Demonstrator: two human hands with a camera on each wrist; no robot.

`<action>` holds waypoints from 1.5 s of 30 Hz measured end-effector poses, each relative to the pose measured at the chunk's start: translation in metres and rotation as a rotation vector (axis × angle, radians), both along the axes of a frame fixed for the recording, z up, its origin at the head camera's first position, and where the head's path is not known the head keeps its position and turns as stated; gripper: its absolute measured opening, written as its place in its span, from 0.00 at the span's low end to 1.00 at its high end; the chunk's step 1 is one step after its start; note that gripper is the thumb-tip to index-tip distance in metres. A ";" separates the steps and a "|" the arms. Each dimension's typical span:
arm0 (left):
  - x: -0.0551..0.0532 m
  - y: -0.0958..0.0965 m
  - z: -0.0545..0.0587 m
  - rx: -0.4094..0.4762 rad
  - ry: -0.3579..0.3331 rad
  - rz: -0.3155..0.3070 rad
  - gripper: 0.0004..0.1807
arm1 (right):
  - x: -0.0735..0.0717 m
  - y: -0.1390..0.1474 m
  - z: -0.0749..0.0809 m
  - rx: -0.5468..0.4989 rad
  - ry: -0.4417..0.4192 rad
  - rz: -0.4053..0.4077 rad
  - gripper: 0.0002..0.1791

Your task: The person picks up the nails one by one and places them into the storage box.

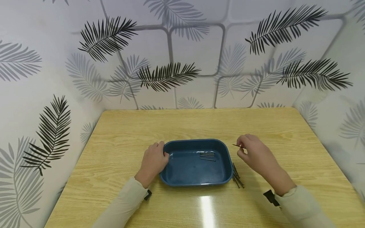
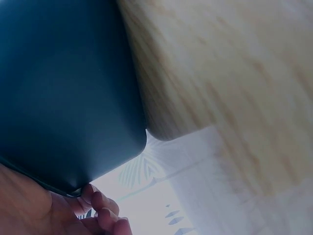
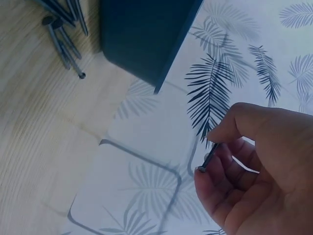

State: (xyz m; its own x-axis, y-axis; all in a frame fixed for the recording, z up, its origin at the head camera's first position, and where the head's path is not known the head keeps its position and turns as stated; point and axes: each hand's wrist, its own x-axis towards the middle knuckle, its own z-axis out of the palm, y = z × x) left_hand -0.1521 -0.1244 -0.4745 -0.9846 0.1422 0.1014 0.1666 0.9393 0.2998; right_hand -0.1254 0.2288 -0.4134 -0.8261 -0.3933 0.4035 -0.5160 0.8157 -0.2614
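A dark blue rectangular tray [image 1: 182, 172] sits on the table in the head view. My left hand [image 1: 155, 160] grips its left end, thumb over the rim and fingers outside; the left wrist view shows fingertips [image 2: 105, 208] at the tray's corner. To the right of the tray and raised above the table, my right hand [image 1: 258, 156] pinches a single nail [image 3: 209, 155] between thumb and fingers. Inside the tray, several nails [image 1: 207, 155] lie in a row, the nearest slightly slanted. More nails [image 1: 237, 178] lie in a loose bunch against the tray's right outer side.
The light wood table [image 1: 137, 126] runs back to a wall [image 1: 196, 91] with a leaf pattern, and similar walls stand at both sides. A bright streak of reflected light [image 1: 207, 209] falls on the tabletop in front of the tray.
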 end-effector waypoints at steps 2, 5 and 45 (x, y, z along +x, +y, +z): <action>0.000 0.000 0.000 0.005 0.002 -0.002 0.09 | 0.000 -0.005 -0.001 0.007 0.029 0.026 0.08; 0.000 0.000 -0.001 0.011 0.006 -0.001 0.09 | -0.001 -0.012 -0.002 0.024 0.061 0.079 0.08; 0.001 0.000 0.004 0.014 -0.017 -0.001 0.07 | -0.008 -0.071 -0.049 0.173 -0.150 0.245 0.09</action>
